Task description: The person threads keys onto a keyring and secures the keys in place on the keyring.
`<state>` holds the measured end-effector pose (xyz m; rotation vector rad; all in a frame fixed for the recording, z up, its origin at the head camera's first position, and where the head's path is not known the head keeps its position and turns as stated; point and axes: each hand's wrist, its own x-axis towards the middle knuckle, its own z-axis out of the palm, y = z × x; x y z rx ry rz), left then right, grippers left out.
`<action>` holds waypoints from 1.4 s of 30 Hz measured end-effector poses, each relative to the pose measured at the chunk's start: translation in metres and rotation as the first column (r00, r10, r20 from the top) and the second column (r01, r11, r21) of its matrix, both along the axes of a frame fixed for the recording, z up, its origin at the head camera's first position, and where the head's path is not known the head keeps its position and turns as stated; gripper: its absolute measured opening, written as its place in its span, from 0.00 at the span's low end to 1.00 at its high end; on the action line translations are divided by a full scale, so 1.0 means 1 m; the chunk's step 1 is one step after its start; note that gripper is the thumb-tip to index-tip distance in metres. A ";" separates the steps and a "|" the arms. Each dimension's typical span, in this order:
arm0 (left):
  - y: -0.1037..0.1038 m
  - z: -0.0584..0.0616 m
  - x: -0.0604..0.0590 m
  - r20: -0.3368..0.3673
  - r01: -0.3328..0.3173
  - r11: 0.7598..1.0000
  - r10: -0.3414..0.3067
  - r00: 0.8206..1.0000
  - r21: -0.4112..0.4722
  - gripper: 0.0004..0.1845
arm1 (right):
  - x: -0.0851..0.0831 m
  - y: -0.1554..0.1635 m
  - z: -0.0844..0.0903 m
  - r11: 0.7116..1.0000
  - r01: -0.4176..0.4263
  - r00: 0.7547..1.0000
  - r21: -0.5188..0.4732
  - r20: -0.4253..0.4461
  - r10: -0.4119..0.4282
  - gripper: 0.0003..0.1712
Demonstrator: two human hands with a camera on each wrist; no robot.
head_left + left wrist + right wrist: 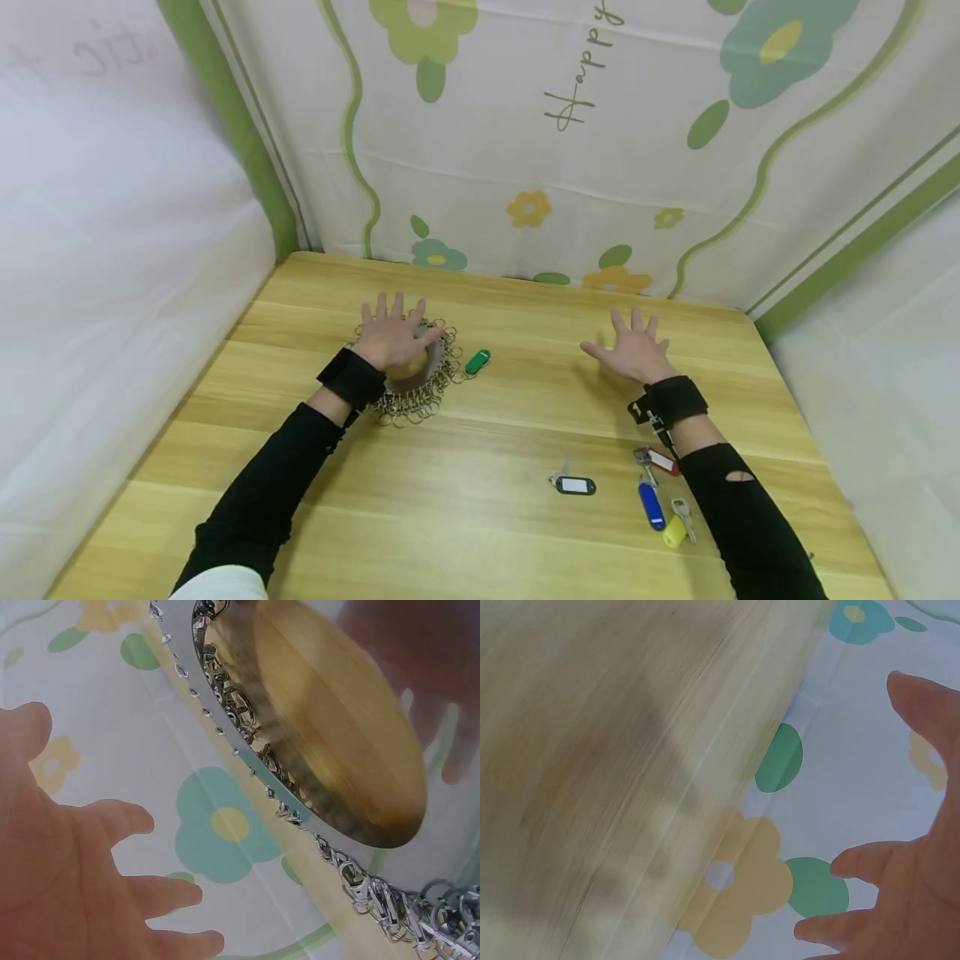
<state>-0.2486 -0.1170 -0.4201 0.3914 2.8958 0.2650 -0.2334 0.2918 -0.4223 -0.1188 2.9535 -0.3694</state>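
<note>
The left hand point(392, 335) is spread, fingers straight, over a round disc point(411, 371) ringed with metal key rings point(442, 371) on the far left of the table point(480, 433). The disc lies under the palm and pokes out on the near side, with the rings fanning around it; from the head view it cannot be told whether the palm touches it. In the left wrist view the fingers point(112, 825) are splayed and hold nothing, and the disc's rim point(300, 750) with its clips runs just beside them, cut off at the frame's top and right. A green tag point(477, 362) lies just right of the rings. The right hand point(633, 350) is open too, fingers straight, above bare wood well apart from the disc; its wrist view is blurred, showing only fingertips point(870, 862) and flowered cloth point(742, 892). Near the right forearm lie a black tag point(574, 485), a red tag point(662, 460), a blue tag point(651, 505) and a yellow tag point(674, 532), with small keys hard to make out.
</note>
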 end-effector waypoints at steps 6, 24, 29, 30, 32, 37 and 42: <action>-0.006 0.003 -0.001 -0.005 0.017 1.000 -0.017 1.000 0.025 0.41 | -0.003 0.000 0.002 1.000 -0.022 1.000 0.011 -0.010 0.022 0.58; -0.034 0.003 -0.002 -0.102 0.242 0.966 -0.232 0.967 0.090 0.31 | 0.000 0.008 -0.003 0.983 -0.127 0.991 -0.134 -0.071 0.118 0.35; -0.031 -0.005 0.005 -0.094 0.336 0.930 -0.325 0.941 0.150 0.17 | 0.006 0.020 -0.011 0.974 -0.171 0.983 -0.149 -0.096 0.157 0.26; -0.030 -0.008 0.006 -0.085 0.349 0.923 -0.339 0.937 0.160 0.18 | 0.007 0.022 -0.013 0.973 -0.176 0.982 -0.149 -0.099 0.162 0.25; -0.030 -0.017 0.010 -0.060 0.378 0.909 -0.374 0.926 0.175 0.19 | 0.009 0.025 -0.016 0.972 -0.181 0.980 -0.147 -0.104 0.167 0.22; -0.029 -0.029 0.021 -0.033 0.461 0.871 -0.462 0.886 0.168 0.19 | 0.012 0.029 -0.019 0.969 -0.197 0.977 -0.148 -0.107 0.182 0.18; -0.032 -0.034 0.027 -0.036 0.472 0.866 -0.473 0.880 0.167 0.19 | 0.014 0.027 -0.020 0.966 -0.200 0.977 -0.164 -0.103 0.185 0.17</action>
